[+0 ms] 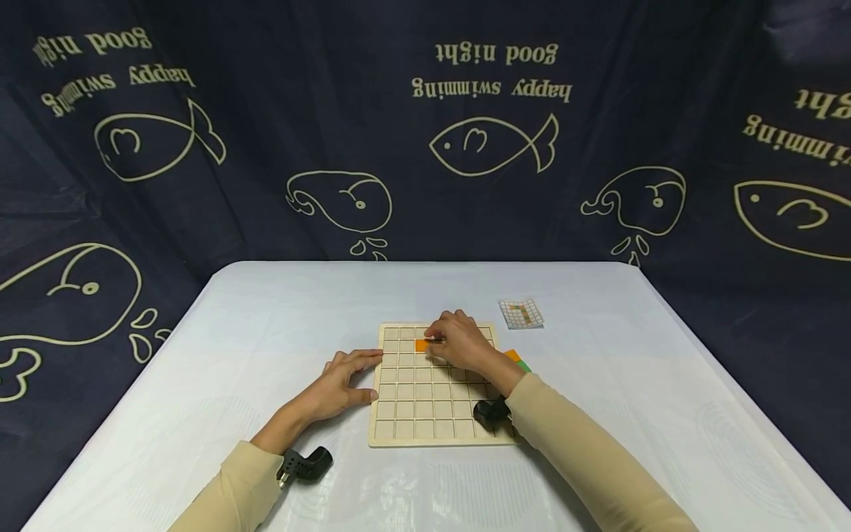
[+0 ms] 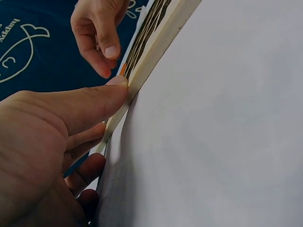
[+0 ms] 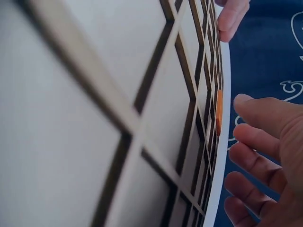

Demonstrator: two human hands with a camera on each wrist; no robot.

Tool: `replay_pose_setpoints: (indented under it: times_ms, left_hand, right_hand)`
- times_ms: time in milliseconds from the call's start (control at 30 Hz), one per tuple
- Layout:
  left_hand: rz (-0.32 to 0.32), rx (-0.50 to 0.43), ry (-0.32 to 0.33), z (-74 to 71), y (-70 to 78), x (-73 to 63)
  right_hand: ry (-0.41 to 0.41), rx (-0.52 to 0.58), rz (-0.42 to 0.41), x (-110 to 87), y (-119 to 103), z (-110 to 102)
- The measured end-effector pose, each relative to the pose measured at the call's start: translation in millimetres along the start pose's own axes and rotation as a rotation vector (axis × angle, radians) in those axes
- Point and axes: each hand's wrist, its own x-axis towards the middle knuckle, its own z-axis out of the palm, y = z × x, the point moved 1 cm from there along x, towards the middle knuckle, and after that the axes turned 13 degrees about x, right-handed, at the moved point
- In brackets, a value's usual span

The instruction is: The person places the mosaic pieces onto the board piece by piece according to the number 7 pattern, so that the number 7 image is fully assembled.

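A pale wooden grid board (image 1: pixel 404 410) lies flat on the white table. One orange square tile (image 1: pixel 421 346) sits in a cell of its upper part, and the right wrist view shows the tile (image 3: pixel 219 112) standing slightly proud of the grid. My right hand (image 1: pixel 459 341) hovers over the board just right of that tile, fingers loosely bent and nothing visible between them. Along the board's left edge, my left hand (image 1: pixel 342 386) touches the wood with thumb and fingertips spread apart. The left wrist view has the thumb (image 2: pixel 102 101) resting on the board's side (image 2: pixel 154 59).
Beyond the board's right side, partly behind my right forearm, lie an orange piece (image 1: pixel 513 355) and a green piece (image 1: pixel 524 366). A small card (image 1: pixel 521 314) printed with a coloured grid pattern is farther back. A dark printed curtain (image 1: pixel 425 222) hangs behind the table.
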Motion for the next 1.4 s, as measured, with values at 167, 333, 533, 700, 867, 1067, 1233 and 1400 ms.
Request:
replay_pose_setpoints:
  times_ms: [167,333,533,700,867,1067,1233,1400]
  left_hand:
    - [0.001,-0.001,-0.002,0.1,-0.6,0.0]
    - [0.006,0.0,-0.01,-0.1,-0.8,0.3]
    - [0.008,-0.004,-0.015,0.0,-0.9,0.4]
    - [0.012,-0.004,-0.011,0.8,-1.7,0.4]
    - [0.004,-0.011,-0.011,1.3,-1.5,0.0]
    - [0.004,-0.008,-0.011,2.2,-1.2,-0.2]
    - [0.009,-0.007,-0.009,2.1,-1.1,-0.1]
    - [0.009,-0.004,-0.006,0.8,-0.9,-0.3]
  right_hand:
    - [0.003,0.024,-0.008,-5.0,-3,-5]
    - [0.009,0.062,-0.006,-9.1,-5,-12]
    - [0.03,0.067,0.001,-14.0,-4,-20]
    - [0.047,0.067,0.015,-18.1,0,-25]
    - [0.056,0.071,0.011,-24.3,0,-30]
    - [0.054,0.078,0.013,-32.6,0,-36]
    - [0.073,0.07,-0.015,-39.7,1,-41]
    - [0.094,0.08,-0.017,-46.5,3,-47]
